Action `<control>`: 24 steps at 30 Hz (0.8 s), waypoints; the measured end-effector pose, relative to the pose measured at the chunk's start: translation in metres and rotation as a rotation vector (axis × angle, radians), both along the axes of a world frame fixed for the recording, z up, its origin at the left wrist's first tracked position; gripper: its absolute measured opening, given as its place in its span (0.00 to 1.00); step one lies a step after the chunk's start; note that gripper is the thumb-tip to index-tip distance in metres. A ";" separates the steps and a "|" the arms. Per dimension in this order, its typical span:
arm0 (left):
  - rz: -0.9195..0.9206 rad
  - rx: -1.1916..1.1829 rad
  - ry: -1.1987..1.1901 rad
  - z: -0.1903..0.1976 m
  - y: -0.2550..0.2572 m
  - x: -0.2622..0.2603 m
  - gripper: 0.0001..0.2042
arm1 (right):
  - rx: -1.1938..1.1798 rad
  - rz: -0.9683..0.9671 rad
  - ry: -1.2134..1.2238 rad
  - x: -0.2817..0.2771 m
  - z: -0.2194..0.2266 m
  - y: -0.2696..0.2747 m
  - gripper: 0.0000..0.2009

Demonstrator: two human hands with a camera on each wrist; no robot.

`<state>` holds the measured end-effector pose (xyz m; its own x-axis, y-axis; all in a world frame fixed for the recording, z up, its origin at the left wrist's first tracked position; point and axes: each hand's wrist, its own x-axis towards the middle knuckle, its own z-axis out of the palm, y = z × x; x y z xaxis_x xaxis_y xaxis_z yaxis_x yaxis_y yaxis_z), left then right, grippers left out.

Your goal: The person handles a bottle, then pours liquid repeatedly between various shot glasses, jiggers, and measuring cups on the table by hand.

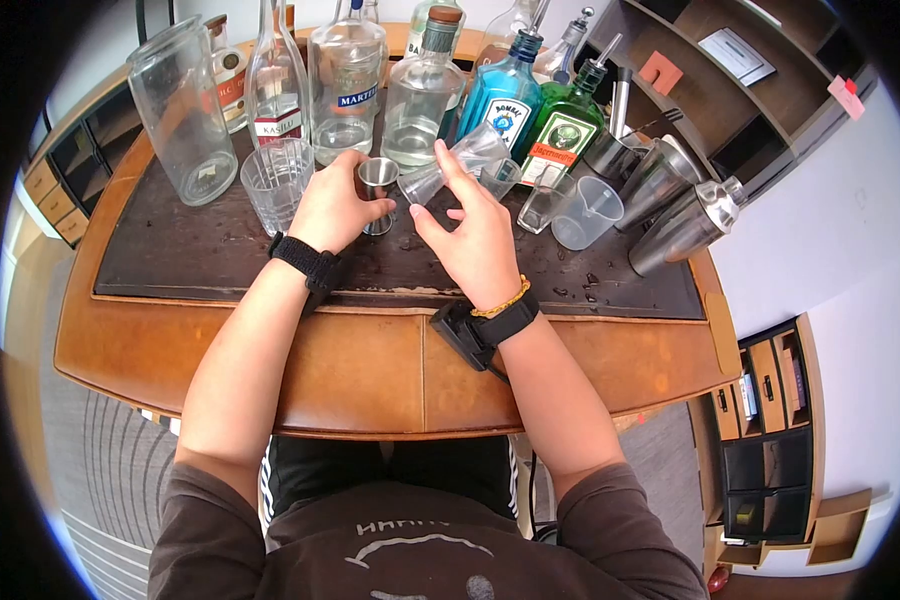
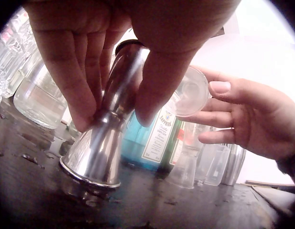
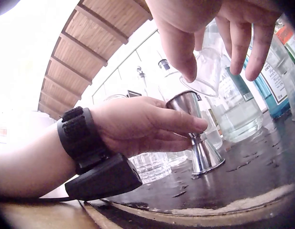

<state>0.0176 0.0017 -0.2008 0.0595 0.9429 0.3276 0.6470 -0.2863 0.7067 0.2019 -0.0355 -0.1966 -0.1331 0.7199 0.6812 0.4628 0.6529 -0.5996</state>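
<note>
A steel double-ended jigger (image 1: pixel 378 178) stands upright on the dark tabletop. My left hand (image 1: pixel 335 205) grips it at its upper part and waist between thumb and fingers (image 2: pixel 76 81). My right hand (image 1: pixel 470 235) holds a clear double-ended measuring cup (image 1: pixel 462 165) between thumb and fingers. This cup is tilted, its mouth toward the steel jigger and close above its rim in the right wrist view. Behind the right hand, a second clear double-ended cup (image 2: pixel 183 167) stands on the table. A cut-glass tumbler (image 1: pixel 275 185) is beside my left hand.
Several bottles stand behind the hands, among them a blue one (image 1: pixel 500 95) and a green one (image 1: pixel 562 130). A tall glass jar (image 1: pixel 185 120) is at left. To the right are a small square glass (image 1: pixel 545 203), a plastic measuring cup (image 1: pixel 587 215) and a steel shaker (image 1: pixel 685 230). Water drops spot the tabletop (image 1: pixel 200 265).
</note>
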 end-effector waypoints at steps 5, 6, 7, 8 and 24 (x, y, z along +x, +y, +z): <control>0.011 0.021 0.021 -0.004 0.003 -0.001 0.24 | -0.045 -0.027 -0.002 0.000 0.003 -0.002 0.37; 0.014 0.019 0.018 -0.004 0.003 -0.001 0.24 | -0.044 -0.027 -0.001 0.000 0.003 -0.003 0.37; 0.018 0.018 0.015 -0.004 0.003 -0.001 0.24 | -0.042 -0.027 0.001 0.000 0.004 -0.003 0.37; 0.017 0.018 0.016 -0.003 0.003 0.000 0.24 | -0.039 -0.027 0.003 -0.001 0.004 -0.003 0.37; 0.001 -0.010 -0.031 -0.003 0.002 -0.001 0.28 | -0.024 -0.021 0.001 -0.001 0.004 -0.003 0.40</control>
